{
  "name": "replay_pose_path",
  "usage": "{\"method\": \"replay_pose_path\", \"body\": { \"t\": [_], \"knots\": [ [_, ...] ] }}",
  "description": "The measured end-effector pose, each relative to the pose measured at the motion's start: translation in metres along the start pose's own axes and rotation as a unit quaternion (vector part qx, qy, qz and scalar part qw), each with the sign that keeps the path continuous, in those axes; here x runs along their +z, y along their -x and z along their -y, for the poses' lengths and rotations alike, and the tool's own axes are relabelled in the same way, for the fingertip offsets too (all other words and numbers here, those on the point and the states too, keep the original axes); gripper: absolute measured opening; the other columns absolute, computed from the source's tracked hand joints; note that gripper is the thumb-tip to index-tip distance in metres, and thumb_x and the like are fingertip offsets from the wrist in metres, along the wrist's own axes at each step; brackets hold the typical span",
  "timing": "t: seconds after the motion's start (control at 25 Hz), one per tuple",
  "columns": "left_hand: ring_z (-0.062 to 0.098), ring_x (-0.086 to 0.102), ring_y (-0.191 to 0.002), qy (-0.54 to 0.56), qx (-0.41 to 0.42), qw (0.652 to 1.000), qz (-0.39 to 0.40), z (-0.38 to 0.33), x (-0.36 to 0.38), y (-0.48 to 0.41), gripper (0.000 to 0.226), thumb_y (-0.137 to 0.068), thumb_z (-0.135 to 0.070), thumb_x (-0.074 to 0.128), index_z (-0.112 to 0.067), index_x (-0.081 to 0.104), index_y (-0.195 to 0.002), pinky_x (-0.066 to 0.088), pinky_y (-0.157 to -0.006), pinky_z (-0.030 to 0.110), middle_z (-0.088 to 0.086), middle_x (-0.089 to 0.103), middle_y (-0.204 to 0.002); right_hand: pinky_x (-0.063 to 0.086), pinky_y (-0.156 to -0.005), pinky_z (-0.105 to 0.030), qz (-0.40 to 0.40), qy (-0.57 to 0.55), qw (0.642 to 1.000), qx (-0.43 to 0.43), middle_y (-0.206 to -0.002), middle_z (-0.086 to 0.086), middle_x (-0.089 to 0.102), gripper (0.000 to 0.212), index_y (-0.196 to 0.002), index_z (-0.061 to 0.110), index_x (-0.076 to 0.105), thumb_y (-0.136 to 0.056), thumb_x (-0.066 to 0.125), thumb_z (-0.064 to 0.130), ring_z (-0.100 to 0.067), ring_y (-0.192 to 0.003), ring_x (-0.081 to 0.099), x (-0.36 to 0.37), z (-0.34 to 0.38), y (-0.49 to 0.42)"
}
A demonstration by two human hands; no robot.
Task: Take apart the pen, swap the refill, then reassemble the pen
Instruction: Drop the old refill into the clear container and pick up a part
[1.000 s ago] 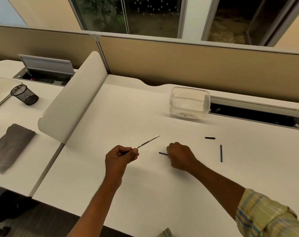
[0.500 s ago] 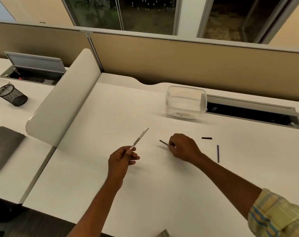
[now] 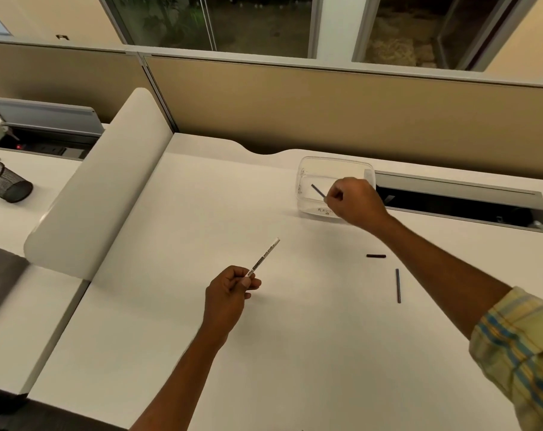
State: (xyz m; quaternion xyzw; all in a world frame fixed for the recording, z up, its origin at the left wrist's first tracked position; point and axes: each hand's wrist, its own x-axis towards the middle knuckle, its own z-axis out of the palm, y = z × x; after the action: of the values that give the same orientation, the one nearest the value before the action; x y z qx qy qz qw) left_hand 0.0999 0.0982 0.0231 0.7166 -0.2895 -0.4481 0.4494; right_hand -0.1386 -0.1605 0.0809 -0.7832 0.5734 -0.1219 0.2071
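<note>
the left hand was curled around the lower end of a white pen barrel, thumb and fingers pinching it. the barrel carried dark print and pointed up and to the right, away from the person, raised off the table.

the right hand was reached out further back and to the right, its fingers bunched together and pinching one end of a thin dark refill. the refill slanted up and to the left from the fingertips. it showed against a clear plastic box that stood on the table. whether the refill was over the box or in front of it could not be told. the hand covered the box's right front part. some handwriting showed on the box's front, too small to read.

two more pen parts lay on the table to the right, between the forearms and near each other but apart: a short black cap lying sideways, and a thin dark rod pointing away from the person.

the right arm wore a plaid sleeve, pushed up the forearm.

behind the box an open cable tray was set into the table. a white curved divider stood along the table's left edge. beyond it, on the next desk, a black mesh cup lay on its side.
</note>
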Motion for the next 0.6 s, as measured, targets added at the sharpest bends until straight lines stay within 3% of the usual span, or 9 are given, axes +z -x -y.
{"method": "replay_pose_path", "body": {
  "t": [0.32, 0.44, 0.6],
  "knots": [
    [0.022, 0.082, -0.082, -0.018, -0.021, 1.0, 0.006, 0.006, 0.008, -0.02, 0.021, -0.102, -0.004, 0.061, -0.02, 0.074, -0.098, 0.06, -0.076, 0.033, 0.006, 0.085, -0.086, 0.061, -0.079, -0.039, 0.083, 0.05, 0.992, 0.079, -0.103, -0.009, 0.077, 0.01, -0.085, 0.011, 0.076, -0.087, 0.071, 0.019, -0.031, -0.098, 0.07, 0.014, -0.021, -0.089],
    [0.023, 0.082, -0.081, -0.02, -0.025, 0.999, 0.007, 0.008, 0.01, -0.026, 0.024, -0.103, -0.002, 0.06, -0.022, 0.074, -0.098, 0.06, -0.074, 0.032, 0.008, 0.084, -0.087, 0.053, -0.076, -0.035, 0.104, 0.097, 0.987, 0.075, -0.113, -0.012, 0.074, 0.008, -0.092, 0.014, 0.073, -0.091, 0.066, 0.018, -0.035, -0.104, 0.069, 0.027, -0.031, -0.106],
    [0.023, 0.082, -0.079, -0.029, -0.041, 0.999, 0.006, 0.011, 0.015, -0.032, 0.028, -0.103, -0.001, 0.058, -0.023, 0.074, -0.098, 0.059, -0.073, 0.033, 0.007, 0.084, -0.087, 0.059, -0.085, -0.042, 0.121, 0.182, 0.974, 0.053, -0.118, -0.015, 0.072, 0.02, -0.109, 0.009, 0.073, -0.093, 0.063, 0.015, -0.04, -0.107, 0.07, 0.039, -0.042, -0.115]
  ]
}}
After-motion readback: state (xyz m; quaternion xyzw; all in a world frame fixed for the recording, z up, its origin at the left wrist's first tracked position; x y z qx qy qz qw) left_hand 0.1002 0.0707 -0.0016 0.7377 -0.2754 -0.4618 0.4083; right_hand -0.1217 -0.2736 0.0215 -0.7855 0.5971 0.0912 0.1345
